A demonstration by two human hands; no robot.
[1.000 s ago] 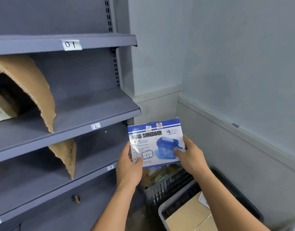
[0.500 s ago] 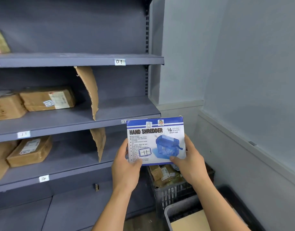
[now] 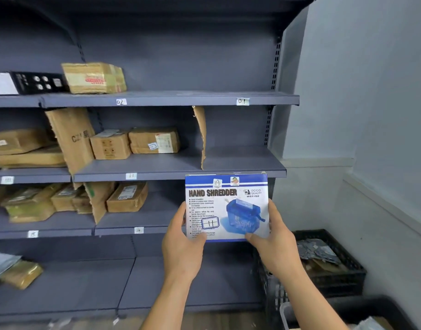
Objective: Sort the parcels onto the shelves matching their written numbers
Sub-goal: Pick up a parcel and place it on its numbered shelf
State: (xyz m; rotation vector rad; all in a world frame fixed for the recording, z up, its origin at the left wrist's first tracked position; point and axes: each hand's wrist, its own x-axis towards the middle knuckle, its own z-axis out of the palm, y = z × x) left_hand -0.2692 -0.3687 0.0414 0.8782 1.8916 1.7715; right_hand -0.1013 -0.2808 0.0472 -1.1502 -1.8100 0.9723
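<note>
Both hands, left (image 3: 181, 251) and right (image 3: 275, 246), grip the shredder box (image 3: 226, 207) marked 11 at its bottom corners, mid-frame, just under the shelf (image 3: 157, 173) tagged 11 (image 3: 131, 176).

The parcel being sorted is a blue-and-white box (image 3: 227, 207) printed HAND SHREDDER. It is upright, face to the camera, and gripped at its lower corners by the left hand (image 3: 182, 246) and right hand (image 3: 273, 244). A sticker (image 3: 210, 222) at its 7 o'clock corner reads 11. The matching shelf tag (image 3: 131, 176) lies at the box's 10 o'clock, with a taped brown parcel (image 3: 154, 140) on that shelf.
</note>
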